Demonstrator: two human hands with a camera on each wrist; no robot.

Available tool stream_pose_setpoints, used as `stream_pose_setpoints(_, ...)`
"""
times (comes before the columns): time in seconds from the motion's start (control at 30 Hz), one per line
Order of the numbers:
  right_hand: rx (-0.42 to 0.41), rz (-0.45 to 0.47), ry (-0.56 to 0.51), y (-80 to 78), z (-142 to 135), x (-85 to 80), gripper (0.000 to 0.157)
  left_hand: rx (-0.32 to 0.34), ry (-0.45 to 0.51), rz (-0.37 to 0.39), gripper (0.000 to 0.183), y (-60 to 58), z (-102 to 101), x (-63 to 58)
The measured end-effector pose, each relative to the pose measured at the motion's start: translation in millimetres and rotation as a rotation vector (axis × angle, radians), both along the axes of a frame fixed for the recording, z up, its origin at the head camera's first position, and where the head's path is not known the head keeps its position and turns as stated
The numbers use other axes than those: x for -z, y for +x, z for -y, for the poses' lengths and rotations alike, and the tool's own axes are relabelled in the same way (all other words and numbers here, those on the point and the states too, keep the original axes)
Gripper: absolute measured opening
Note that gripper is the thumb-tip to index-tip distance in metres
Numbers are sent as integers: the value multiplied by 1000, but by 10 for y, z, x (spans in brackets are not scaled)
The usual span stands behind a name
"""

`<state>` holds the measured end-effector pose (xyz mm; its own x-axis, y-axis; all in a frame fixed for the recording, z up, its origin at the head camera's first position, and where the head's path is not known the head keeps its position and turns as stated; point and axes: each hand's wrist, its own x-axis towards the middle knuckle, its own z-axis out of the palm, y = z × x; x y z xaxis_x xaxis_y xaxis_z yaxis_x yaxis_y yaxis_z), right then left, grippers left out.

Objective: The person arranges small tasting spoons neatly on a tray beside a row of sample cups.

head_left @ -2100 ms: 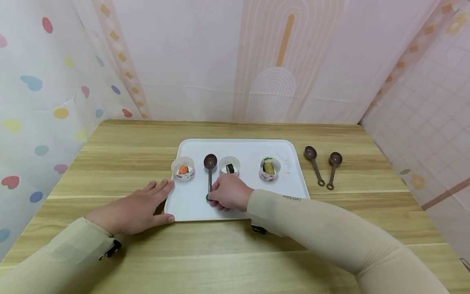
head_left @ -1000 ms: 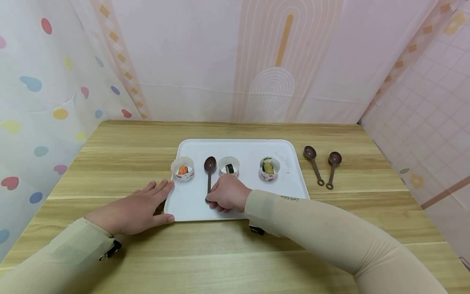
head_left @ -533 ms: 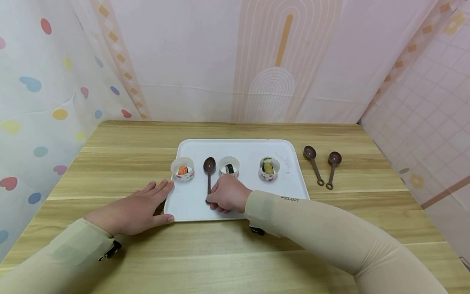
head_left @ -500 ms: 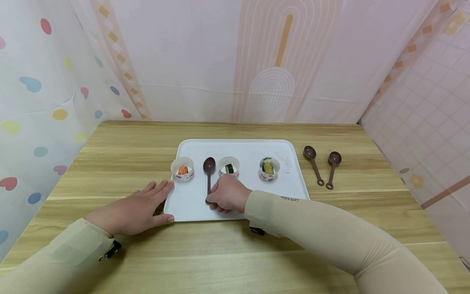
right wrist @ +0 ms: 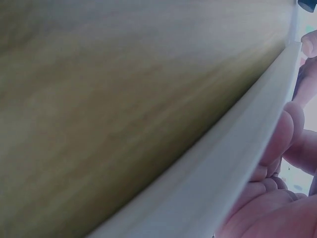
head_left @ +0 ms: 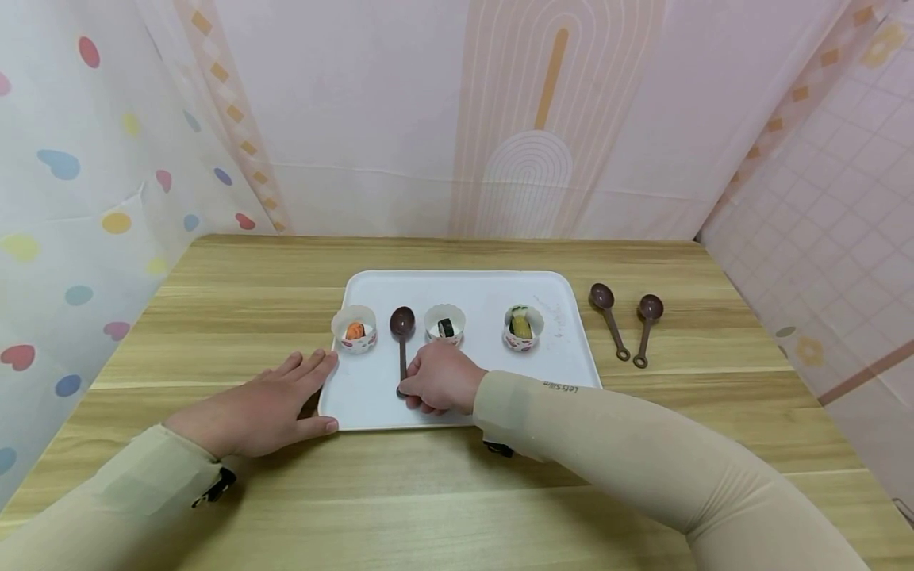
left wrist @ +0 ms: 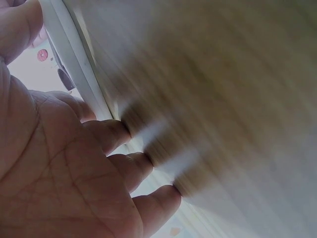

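My right hand (head_left: 443, 377) pinches the handle end of a brown measuring spoon (head_left: 403, 323) over the white tray (head_left: 471, 287). The spoon's bowl points away from me, between two paper cups. In the left cup (head_left: 355, 342) lies an orange-topped sushi piece (head_left: 355, 330); the middle cup (head_left: 446, 314), partly behind my hand, has a black-wrapped sushi roll (head_left: 446, 327). My left hand (head_left: 260, 408) rests with fingers spread at the tray's left edge, fingertips on the table in the left wrist view. Whether the spoon touches the tray I cannot tell.
A third paper cup (head_left: 524, 342) with a yellow-green sushi piece (head_left: 522, 326) stands on the tray's right part. Two more brown measuring spoons, a left one (head_left: 602, 296) and a right one (head_left: 650, 308), lie on the wooden table (head_left: 457, 507) beyond the tray's right edge.
The spoon's bowl has shifted slightly left and toward me, with my right hand pinching its handle throughout. My left hand, the cups and the tray have stayed in place.
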<state>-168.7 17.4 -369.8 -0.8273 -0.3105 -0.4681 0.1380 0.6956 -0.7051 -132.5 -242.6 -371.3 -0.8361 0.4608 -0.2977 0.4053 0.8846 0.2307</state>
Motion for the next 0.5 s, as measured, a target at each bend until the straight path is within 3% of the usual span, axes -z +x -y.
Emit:
stream_pose_setpoints(0.3,-14,-24,39,8,15,-3,17,-1,1,-3,104,2,-5,1)
stream_pose_setpoints(0.5,-79,-80,113,21,22,-23,25,-5,-1,6,104,0,-4,3)
